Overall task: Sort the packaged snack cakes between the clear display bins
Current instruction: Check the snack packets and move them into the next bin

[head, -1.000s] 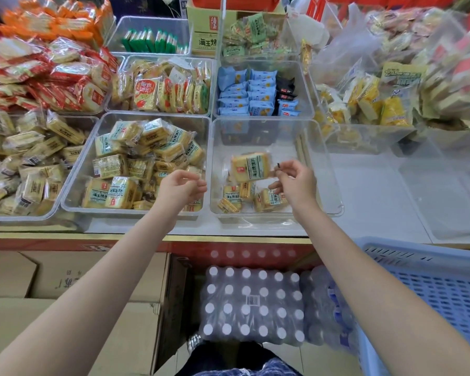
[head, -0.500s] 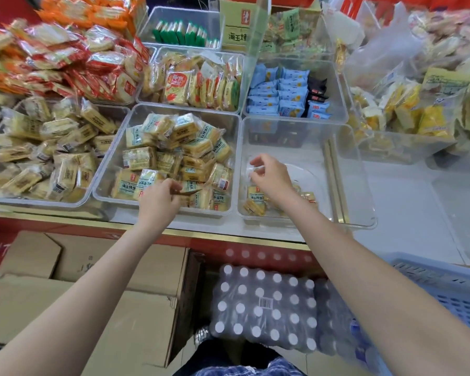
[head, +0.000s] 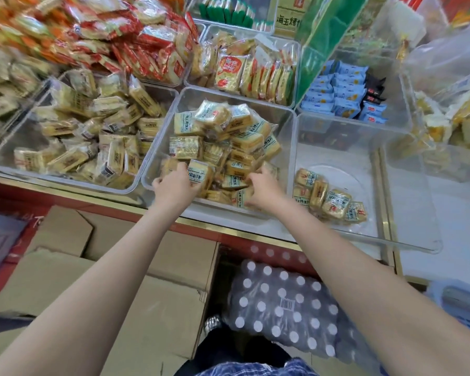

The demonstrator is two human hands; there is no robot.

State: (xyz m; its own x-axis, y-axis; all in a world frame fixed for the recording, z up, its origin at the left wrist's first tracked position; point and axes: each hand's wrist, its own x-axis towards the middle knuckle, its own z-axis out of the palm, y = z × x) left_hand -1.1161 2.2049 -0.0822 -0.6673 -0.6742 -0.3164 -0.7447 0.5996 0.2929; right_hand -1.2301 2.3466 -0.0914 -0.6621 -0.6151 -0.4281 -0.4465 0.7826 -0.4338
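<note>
Shop desk with stock stored beneath

A white desk point(head: 445, 202) edged with a gold strip point(head: 228, 234) spans twelve o'clock; below, cardboard boxes point(head: 152, 289) sit at seven o'clock, a shrink-wrapped bottle pack point(head: 282, 302) at six, a blue basket point(head: 461, 302) at four.

The setting is showing itself as a small retail shop, specifically a snack counter. Clear display bins point(head: 288, 123) are sitting edge to edge on a gold-trimmed bench point(head: 228, 234), each holding one kind of individually wrapped goods: yellow snack cakes point(head: 228, 142), red-wrapped packs point(head: 152, 47), blue packets point(head: 342, 93). Reserve stock is lying below the bench front, comprising cardboard cartons point(head: 158, 308) and a shrink-wrapped case of bottles point(head: 280, 305), while a blue plastic basket point(head: 461, 302) is standing at the right edge.
</note>
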